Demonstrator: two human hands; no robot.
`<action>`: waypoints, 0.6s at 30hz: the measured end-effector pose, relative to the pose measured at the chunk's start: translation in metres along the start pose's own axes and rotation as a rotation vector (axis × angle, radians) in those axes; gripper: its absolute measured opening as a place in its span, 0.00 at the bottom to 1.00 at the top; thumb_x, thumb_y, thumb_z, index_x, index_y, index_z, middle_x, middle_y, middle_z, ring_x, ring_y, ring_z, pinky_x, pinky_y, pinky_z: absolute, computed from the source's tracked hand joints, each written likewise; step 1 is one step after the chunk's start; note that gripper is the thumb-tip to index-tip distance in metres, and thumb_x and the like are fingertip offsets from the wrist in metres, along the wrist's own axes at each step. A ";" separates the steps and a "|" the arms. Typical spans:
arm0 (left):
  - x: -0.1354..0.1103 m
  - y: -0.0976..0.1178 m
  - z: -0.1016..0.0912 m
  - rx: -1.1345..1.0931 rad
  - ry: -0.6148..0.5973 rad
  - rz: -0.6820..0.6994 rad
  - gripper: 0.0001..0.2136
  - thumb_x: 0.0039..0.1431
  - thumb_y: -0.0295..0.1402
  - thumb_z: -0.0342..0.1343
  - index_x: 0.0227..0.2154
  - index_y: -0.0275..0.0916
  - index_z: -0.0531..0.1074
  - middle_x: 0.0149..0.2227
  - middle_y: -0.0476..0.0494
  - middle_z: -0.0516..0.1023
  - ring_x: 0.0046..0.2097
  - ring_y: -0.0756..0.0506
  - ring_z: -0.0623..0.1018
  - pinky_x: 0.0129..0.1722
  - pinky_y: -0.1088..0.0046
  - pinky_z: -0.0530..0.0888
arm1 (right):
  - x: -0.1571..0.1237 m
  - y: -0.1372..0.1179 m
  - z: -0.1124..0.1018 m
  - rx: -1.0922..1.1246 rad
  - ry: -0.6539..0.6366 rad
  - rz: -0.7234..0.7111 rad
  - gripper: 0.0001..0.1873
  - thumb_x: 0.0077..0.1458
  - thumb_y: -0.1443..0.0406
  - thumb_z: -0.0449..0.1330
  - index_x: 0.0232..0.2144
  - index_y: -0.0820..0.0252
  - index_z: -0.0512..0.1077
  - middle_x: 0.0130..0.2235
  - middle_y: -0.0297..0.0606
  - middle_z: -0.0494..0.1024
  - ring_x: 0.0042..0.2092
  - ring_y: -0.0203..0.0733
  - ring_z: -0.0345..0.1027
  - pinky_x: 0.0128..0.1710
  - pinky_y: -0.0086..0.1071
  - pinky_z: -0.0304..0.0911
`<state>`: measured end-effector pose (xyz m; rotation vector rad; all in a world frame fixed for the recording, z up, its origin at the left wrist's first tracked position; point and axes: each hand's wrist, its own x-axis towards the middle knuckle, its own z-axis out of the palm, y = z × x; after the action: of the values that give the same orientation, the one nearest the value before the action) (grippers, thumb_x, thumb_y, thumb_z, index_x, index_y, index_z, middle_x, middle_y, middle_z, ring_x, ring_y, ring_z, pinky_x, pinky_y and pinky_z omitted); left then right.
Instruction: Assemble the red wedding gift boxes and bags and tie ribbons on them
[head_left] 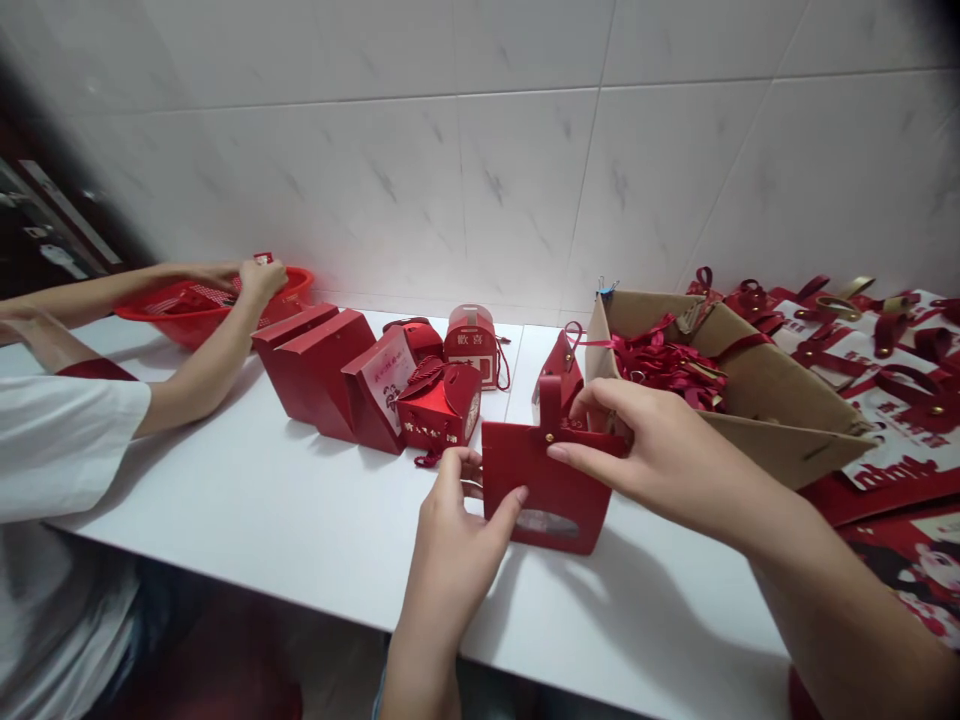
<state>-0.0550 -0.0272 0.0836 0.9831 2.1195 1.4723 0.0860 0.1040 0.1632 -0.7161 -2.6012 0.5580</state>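
A red gift box (514, 460) with a strap handle (550, 405), a small brass stud and an oval window stands on the white table before me. My left hand (457, 540) grips its left side, with the thumb on the front face and the fingers behind. The right hand (652, 440) pinches the top edge beside the strap, thumb in front; its fingertips are partly hidden behind the edge. Just behind stands a smaller red pointed box (559, 370) with a ribbon loop at its top.
Several red boxes (322, 375) stand to the left, near a rounded red box (471, 335). A cardboard box (780, 370) holds red ribbons (667, 360). Red and white gift bags (900, 410) lie at right. Another person's hand (262, 280) is over a red basket (176, 325).
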 end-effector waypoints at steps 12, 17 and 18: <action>0.000 -0.006 0.014 -0.049 -0.078 -0.015 0.29 0.64 0.36 0.47 0.64 0.37 0.44 0.45 0.35 0.79 0.46 0.41 0.80 0.45 0.62 0.72 | 0.007 -0.007 0.017 0.218 -0.058 0.141 0.13 0.57 0.58 0.57 0.30 0.56 0.55 0.21 0.27 0.67 0.23 0.34 0.60 0.23 0.27 0.53; 0.023 -0.018 -0.007 -0.056 0.261 0.126 0.20 0.60 0.37 0.53 0.54 0.41 0.59 0.53 0.33 0.74 0.55 0.42 0.74 0.49 0.64 0.73 | -0.001 -0.005 0.017 0.180 -0.148 0.055 0.13 0.60 0.56 0.54 0.29 0.57 0.60 0.26 0.34 0.74 0.25 0.37 0.66 0.23 0.28 0.56; 0.034 -0.020 -0.017 -0.013 0.434 0.181 0.17 0.59 0.36 0.55 0.49 0.40 0.62 0.51 0.35 0.74 0.53 0.42 0.75 0.48 0.65 0.73 | -0.005 -0.002 0.017 0.108 -0.163 0.036 0.15 0.60 0.56 0.54 0.26 0.57 0.61 0.25 0.36 0.73 0.24 0.37 0.65 0.22 0.29 0.54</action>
<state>-0.0956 -0.0177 0.0744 0.9374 2.3555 1.9326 0.0809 0.0950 0.1489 -0.7101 -2.6862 0.7911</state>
